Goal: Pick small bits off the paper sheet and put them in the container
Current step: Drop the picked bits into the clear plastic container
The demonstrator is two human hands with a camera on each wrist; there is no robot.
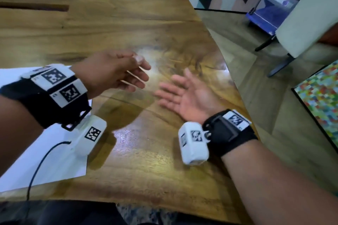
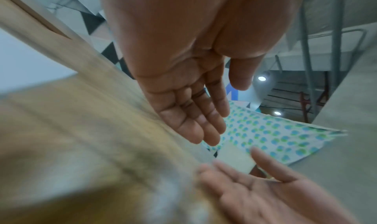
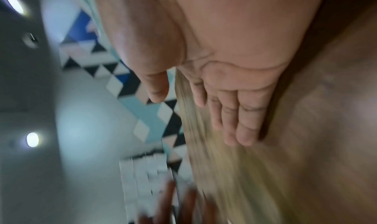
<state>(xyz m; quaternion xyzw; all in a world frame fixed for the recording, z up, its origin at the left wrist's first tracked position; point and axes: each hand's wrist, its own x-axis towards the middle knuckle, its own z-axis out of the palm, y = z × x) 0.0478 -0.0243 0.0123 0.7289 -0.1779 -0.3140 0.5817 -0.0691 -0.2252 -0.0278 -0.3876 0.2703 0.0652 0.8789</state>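
Note:
A white paper sheet (image 1: pixel 54 153) lies on the wooden table (image 1: pixel 128 23) at the lower left, partly under my left forearm. I see no small bits and no container in any view. My left hand (image 1: pixel 117 71) hovers over the table's middle, fingers loosely extended toward the right, holding nothing (image 2: pixel 195 114). My right hand (image 1: pixel 184 95) lies palm up near the table's right edge, fingers straight and empty (image 3: pixel 230 111). The two hands' fingertips are close together but apart. The wrist views are blurred.
The table's right edge (image 1: pixel 228 71) runs diagonally beside my right hand. Beyond it are the floor, a white chair (image 1: pixel 300 23) with dark legs, and a colourful patterned board (image 1: pixel 320 100). A black cable (image 1: pixel 40 162) crosses the paper.

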